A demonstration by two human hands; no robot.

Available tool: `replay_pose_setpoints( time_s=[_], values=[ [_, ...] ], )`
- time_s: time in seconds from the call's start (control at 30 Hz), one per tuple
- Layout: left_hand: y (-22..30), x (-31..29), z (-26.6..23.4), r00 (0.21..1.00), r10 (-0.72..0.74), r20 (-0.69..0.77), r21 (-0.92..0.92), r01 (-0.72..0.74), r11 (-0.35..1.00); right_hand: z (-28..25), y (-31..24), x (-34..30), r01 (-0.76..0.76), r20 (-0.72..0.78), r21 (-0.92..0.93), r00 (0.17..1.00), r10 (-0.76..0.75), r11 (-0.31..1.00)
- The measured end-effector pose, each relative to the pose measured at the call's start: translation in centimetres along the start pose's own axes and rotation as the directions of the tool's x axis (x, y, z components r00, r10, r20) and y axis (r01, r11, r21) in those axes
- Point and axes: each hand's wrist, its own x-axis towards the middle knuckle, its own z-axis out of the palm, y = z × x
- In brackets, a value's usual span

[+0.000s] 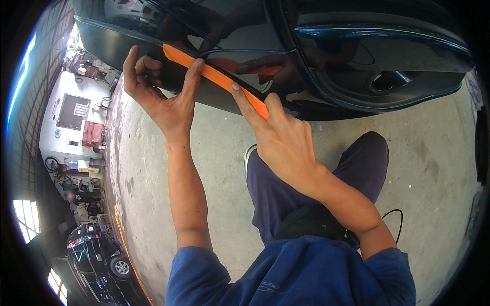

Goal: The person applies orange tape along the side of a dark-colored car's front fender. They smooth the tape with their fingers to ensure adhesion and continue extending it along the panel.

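Blue fabric shirt (pixel 296 278) bottom centre, and up top the flat, bright-orange strip (pixel 218 79) slants down rightward, my open left hand (pixel 166 107) thumbing its upper half, my half-curled right hand's (pixel 286 140) forefinger on its lower.

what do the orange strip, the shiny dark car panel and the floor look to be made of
Orange strip: probably plastic or tape; even, bright colour and thin, flat shape, though foam or card is possible.
Dark car panel: glossy paint, shown by mirror-like reflections; metal or plastic underneath, can't tell.
Floor: likely bare concrete, matte grey with blotchy stains.
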Motion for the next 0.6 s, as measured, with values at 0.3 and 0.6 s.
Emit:
replay_pose_setpoints(
  time_s=[0.3,0.6],
  values=[
    [0.04,-0.04,-0.07,1.0,-0.004,0.003,-0.003,0.004,1.0,-0.17,0.22,0.24,0.023,0.032,-0.009,0.999,-0.022,1.0],
    [0.02,0.05,-0.12,1.0,0.0,0.002,0.007,0.0,1.0,0.01,0.28,0.21,0.029,0.027,0.011,0.999,-0.03,1.0]
  ],
)
